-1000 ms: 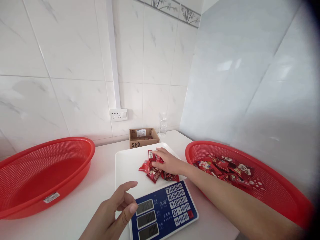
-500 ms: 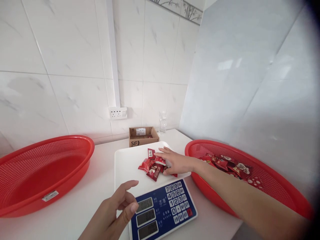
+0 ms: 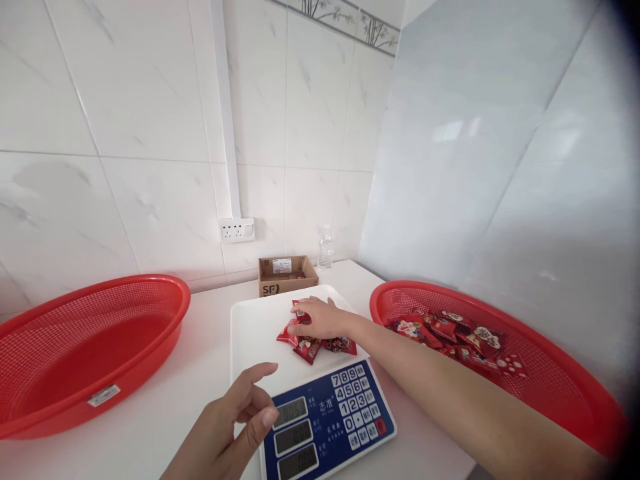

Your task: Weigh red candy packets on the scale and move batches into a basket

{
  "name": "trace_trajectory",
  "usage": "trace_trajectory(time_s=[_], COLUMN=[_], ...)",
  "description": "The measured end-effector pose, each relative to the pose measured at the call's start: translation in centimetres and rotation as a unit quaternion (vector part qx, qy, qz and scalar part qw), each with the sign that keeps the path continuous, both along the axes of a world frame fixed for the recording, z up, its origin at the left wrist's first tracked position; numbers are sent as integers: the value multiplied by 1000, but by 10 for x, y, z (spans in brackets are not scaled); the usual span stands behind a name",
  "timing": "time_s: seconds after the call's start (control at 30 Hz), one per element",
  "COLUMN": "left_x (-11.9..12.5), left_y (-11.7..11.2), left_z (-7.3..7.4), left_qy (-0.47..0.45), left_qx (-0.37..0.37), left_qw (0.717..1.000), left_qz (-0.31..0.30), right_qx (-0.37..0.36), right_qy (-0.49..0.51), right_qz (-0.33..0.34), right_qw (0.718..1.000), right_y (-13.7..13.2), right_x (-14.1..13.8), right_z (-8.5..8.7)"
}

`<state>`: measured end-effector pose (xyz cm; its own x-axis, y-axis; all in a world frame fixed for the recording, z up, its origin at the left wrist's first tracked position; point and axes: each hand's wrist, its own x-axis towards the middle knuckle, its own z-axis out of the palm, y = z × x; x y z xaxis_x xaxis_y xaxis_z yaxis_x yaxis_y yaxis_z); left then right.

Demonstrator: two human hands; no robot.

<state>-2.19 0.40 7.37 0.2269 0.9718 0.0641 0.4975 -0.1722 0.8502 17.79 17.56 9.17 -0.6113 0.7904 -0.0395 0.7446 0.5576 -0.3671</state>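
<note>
On the white pan (image 3: 255, 333) of a digital scale lie several small red snack packets (image 3: 307, 348) in a loose pile. My right hand (image 3: 323, 319) reaches over this pile from the right, palm down, its thumb and fingers apart and touching the packets at the upper left. Part of the pile is hidden beneath that hand. Left of the blue keypad panel (image 3: 330, 420), my left hand (image 3: 233, 420) hovers with the index finger stretched, the other fingers loosely bent and the thumb apart. It holds nothing. Its fingertips overlap the edge of the scale's displays (image 3: 295, 437).
At the right, a red oval basket (image 3: 565, 360) contains many red packets (image 3: 455, 337). Another red basket (image 3: 165, 313) stands at the left. Behind the scale are a small cardboard box (image 3: 295, 285) and a clear plastic bottle (image 3: 325, 248), near the tiled wall.
My right hand has moved left across the packets, uncovering a dark red one at the pile's right side. My left hand has stayed almost where it was.
</note>
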Motion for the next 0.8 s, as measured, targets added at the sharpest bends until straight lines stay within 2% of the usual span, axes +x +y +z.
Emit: trace_trajectory(time_s=[0.4,0.53,0.6,0.67,0.73,0.8], left_x=[1,1,1,1,2,3], left_y=[-3,-1,0,0,-1,-1], left_z=[1,1,0,0,0,2], left_qy=[5,8,4,-1,0,8], left_qx=[-1,4,10,14,11,2], left_qw=[1000,1000,1000,1000,1000,999], left_qz=[4,3,7,13,25,50], right_qx=[34,94,152,212,269,312], right_qy=[21,98,189,291,355,386], right_qz=[26,-2,-37,-85,-119,-104], right_qw=[999,991,969,929,887,862], right_y=[-3,-21,-39,-64,-91,-116], right_x=[4,13,21,33,49,66], right_z=[1,7,10,8,-3,-24])
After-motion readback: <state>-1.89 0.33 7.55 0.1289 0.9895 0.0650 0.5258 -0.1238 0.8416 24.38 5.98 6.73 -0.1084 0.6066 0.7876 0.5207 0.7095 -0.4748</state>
